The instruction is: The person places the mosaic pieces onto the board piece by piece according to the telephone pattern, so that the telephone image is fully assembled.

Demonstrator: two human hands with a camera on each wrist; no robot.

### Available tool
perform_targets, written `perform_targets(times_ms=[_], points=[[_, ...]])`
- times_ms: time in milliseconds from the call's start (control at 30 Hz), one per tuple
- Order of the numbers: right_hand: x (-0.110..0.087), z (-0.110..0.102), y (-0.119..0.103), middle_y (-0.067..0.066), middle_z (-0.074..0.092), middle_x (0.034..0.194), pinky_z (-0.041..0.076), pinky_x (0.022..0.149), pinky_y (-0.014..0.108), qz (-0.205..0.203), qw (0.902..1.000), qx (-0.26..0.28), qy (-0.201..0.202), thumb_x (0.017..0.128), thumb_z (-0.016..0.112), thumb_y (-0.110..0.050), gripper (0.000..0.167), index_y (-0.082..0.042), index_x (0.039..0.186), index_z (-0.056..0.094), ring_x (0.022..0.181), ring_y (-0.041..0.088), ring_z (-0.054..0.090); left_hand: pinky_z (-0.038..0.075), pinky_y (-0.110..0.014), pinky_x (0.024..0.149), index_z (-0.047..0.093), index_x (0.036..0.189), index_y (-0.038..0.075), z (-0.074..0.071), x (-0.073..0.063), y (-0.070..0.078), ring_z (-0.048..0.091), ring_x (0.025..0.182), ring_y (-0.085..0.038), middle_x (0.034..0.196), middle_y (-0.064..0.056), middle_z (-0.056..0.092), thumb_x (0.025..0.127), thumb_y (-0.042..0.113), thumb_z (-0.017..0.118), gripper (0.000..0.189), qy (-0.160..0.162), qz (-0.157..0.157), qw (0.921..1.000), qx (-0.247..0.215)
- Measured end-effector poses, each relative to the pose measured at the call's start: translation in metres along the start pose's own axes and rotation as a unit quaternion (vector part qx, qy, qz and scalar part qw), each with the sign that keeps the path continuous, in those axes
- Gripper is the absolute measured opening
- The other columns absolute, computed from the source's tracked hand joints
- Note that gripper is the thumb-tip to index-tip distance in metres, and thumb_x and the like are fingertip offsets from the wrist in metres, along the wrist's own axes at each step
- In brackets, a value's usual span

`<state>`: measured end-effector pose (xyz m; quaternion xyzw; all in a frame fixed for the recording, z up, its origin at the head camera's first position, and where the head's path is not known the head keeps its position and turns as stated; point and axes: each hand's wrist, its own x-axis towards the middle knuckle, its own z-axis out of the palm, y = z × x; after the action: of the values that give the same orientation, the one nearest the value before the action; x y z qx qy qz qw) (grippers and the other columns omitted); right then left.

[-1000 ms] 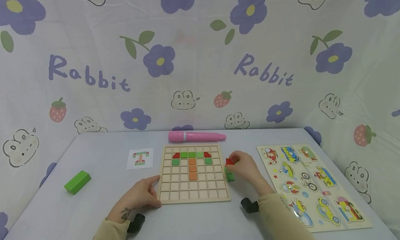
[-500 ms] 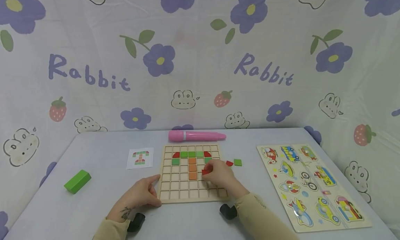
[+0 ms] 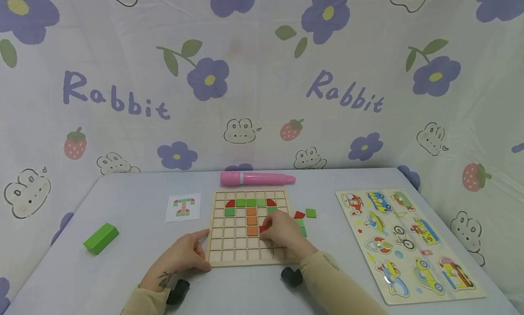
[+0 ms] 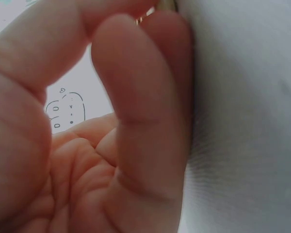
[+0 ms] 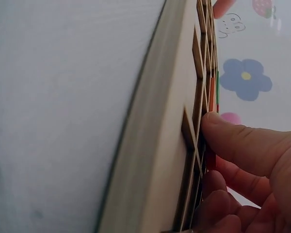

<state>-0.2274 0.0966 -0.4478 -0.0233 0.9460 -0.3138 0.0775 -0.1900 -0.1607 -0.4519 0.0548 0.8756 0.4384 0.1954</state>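
Observation:
A square wooden grid board lies flat, bearing red quarter-round corners, green squares and a column of orange tiles. My right hand pinches a small red tile between thumb and fingers, right beside the lowest orange tile; in the right wrist view the thumb reaches down to the grid. At the board's left side my left hand touches the edge with index finger and thumb, the thumb at the front corner. The left wrist view shows its other fingers loosely bent over the white table.
Right of the board lie a loose red tile, a green square and more green tiles. A pattern card and a green block lie left, a pink marker behind, a vehicle puzzle far right.
My right hand has carried the red tile from the loose pieces leftward over the board and settled beside the lowest orange tile. The left hand has stayed at the board's edge.

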Motion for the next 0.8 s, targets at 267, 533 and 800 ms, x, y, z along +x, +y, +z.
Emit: perform_targets(times_ms=[267, 533, 800], points=[[0.0, 0.0, 0.0, -0.001, 0.061, 0.083, 0.043, 0.066, 0.031, -0.007, 1.0, 0.007, 0.0, 0.068, 0.08, -0.018, 0.022, -0.011, 0.087, 0.069, 0.077, 0.016, 0.052, 0.039, -0.026, 0.051, 0.035, 0.14, -0.001, 0.0, 0.0, -0.001, 0.047, 0.054, -0.013, 0.064, -0.005, 0.054, 0.058, 0.0, 0.081, 0.094, 0.002, -0.001, 1.0, -0.001], [0.006, -0.034, 0.016, 0.005, 0.062, 0.091, 0.044, 0.066, 0.031, -0.014, 0.9981, 0.043, 0.042, 0.08, 0.068, -0.016, 0.023, -0.007, 0.102, 0.069, 0.082, 0.018, 0.054, 0.039, -0.026, 0.05, 0.034, 0.141, -0.001, 0.001, 0.0, 0.0, 0.047, 0.053, -0.012, 0.063, -0.004, 0.054, 0.059, 0.0, 0.08, 0.094, -0.002, -0.005, 1.0, -0.006], [0.018, -0.065, 0.039, 0.008, 0.06, 0.097, 0.044, 0.065, 0.033, 0.032, 0.998, -0.04, 0.038, 0.082, 0.06, -0.008, 0.025, -0.01, 0.107, 0.067, 0.081, 0.02, 0.054, 0.039, -0.026, 0.051, 0.034, 0.14, -0.002, 0.0, 0.0, 0.0, 0.047, 0.054, -0.013, 0.063, -0.005, 0.055, 0.059, 0.0, 0.081, 0.094, 0.0, -0.01, 0.9999, -0.003]])
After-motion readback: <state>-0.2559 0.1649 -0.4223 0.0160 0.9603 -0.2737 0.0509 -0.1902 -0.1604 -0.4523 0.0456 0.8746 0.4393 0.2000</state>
